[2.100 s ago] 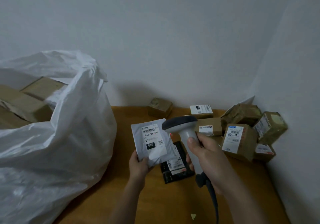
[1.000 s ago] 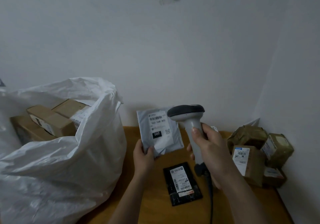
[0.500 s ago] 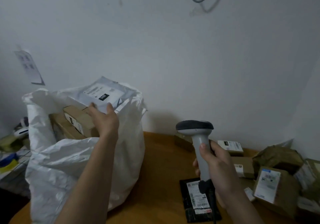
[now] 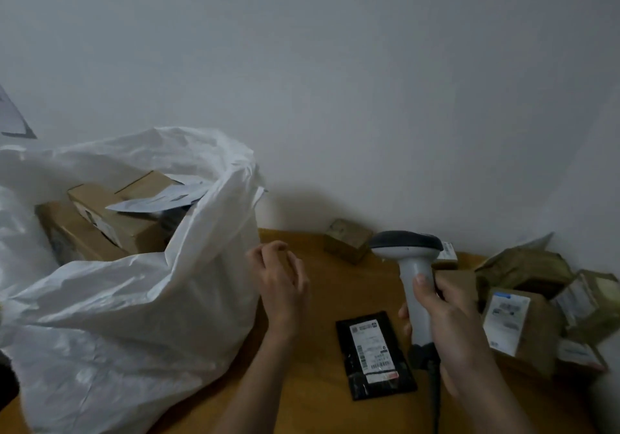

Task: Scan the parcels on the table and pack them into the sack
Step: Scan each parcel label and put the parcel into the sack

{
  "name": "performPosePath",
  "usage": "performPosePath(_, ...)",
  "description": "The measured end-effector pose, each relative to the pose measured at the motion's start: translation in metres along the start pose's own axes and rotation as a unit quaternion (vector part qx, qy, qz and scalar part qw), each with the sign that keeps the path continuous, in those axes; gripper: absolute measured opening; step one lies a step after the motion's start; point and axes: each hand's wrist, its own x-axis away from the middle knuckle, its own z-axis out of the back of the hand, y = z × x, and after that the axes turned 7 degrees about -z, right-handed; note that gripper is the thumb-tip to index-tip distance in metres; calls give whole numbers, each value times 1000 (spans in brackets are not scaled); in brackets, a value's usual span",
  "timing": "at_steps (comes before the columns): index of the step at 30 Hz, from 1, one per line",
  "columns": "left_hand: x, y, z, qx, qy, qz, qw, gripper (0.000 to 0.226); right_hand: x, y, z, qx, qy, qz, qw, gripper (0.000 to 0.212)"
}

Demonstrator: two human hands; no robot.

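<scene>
A big white sack [image 4: 134, 299] stands on the left of the wooden table [image 4: 318, 396]. Brown boxes [image 4: 110, 212] fill it, and the grey mailer [image 4: 157, 197] lies on top of them. My left hand [image 4: 280, 286] hovers empty just right of the sack, fingers loosely curled. My right hand [image 4: 446, 316] grips the grey barcode scanner [image 4: 411, 265] upright by its handle. Between the hands a flat black pouch [image 4: 374, 353] with a white label lies on the table.
A small brown box [image 4: 347, 240] sits by the back wall. Several labelled cardboard parcels [image 4: 523, 319] crowd the right corner against the walls. The scanner's cable [image 4: 436, 400] runs down toward the table's front edge.
My left hand carried the grey mailer from in front of the scanner over to the sack, released it inside, and has come back empty toward the table. The scanner stayed in my right hand.
</scene>
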Motion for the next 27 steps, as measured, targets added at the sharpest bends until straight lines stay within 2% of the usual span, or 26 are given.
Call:
performPosePath(3,53,-19,-32,-56,-147,45,986,24,-10,17,18,1,34,-28,999,23)
performPosePath(5,89,-28,-52,-67,-270,143,950,27,-18,30,30,10,56,-47,997,24)
performPosePath(7,124,-38,-70,-83,-373,274,882,37,-25,44,41,14,78,-71,994,25)
performPosePath(9,159,-54,-84,-117,-452,364,806,53,-30,59,51,14,94,-96,991,23)
performPosePath(11,196,-72,-96,-121,-496,433,743,77,-34,73,59,17,104,-118,987,22)
performPosePath(13,228,-87,-106,-132,-525,462,703,90,-36,85,67,27,115,-139,983,22)
performPosePath(14,235,-87,-110,-148,-524,464,699,90,-37,90,71,30,119,-146,982,22)
performPosePath(17,235,-77,-121,-212,-473,462,719,91,-37,102,83,44,129,-163,977,20)
performPosePath(21,239,-77,-134,-230,-438,501,711,78,-37,107,94,56,135,-166,975,18)
performPosePath(24,243,-81,-134,-186,-427,519,717,49,-37,106,99,58,136,-168,975,17)
performPosePath(27,238,-77,-125,-63,-410,547,727,23,-37,101,100,47,133,-171,975,18)
